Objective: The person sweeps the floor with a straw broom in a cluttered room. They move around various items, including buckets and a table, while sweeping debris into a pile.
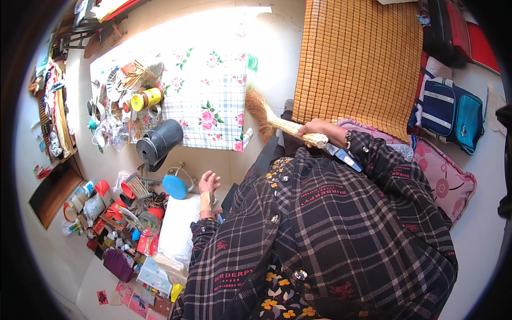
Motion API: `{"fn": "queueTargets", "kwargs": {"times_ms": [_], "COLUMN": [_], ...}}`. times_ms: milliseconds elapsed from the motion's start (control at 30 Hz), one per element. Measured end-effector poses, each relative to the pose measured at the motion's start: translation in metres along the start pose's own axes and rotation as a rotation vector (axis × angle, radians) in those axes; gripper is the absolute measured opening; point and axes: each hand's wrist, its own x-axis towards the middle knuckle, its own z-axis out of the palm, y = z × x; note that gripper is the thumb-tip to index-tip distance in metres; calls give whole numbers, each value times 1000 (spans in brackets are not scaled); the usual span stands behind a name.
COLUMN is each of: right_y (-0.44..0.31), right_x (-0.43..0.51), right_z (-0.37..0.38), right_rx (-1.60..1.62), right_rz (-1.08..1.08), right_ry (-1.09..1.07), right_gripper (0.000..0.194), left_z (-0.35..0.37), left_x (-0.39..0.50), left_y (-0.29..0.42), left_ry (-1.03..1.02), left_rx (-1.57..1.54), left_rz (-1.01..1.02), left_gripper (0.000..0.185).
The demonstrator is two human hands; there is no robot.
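Observation:
My right hand (314,129) is wrapped around the pale bound handle of a straw broom (286,124). The broom's brown bristle head (258,110) points up and left, close to the corner of a table with a floral checked cover (200,100). My left hand (209,182) hangs at my side with nothing in it, its fingers loosely bent and apart. A beige patch or band (205,200) is on the left wrist. Near this hand is a round blue stool or chair seat (175,187).
A bed with a brown tile mat (360,64) and a pink cushion (444,184) lies on my right, beside a blue bag (452,114). A dark bin-like container (162,140) stands by the table, which bears jars (147,99) and chopsticks. Stored goods crowd the left around a white sack (180,228).

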Motion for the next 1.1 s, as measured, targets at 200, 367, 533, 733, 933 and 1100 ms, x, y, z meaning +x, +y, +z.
{"fn": "queueTargets", "kwargs": {"times_ms": [200, 367, 533, 733, 933, 1100], "right_y": [-24, -79, -106, -101, -132, -216], "right_x": [-39, -36, -53, -62, -60, -28], "right_z": [-42, -50, -59, -25, 12, -1], "right_rx": [108, 126, -85, 62, 315, 522], "right_rz": [-159, -146, -319, -300, -313, -122], "right_ry": [55, 196, 341, 483, 520, 524], "right_gripper": [32, 27, 25, 30, 26, 21], "left_z": [9, 23, 27, 26, 30, 15], "left_x": [16, 32, 37, 65, 102, 116], "left_y": [-21, -6, 15, 36, 81, 130], "left_ry": [5, -67, -64, -113, -180, -204], "left_rx": [1, -60, -80, -8, -3, -17], "left_rz": [-116, -13, 34, -12, 11, 21], "left_gripper": [35, 34, 33, 33, 34, 35]}}
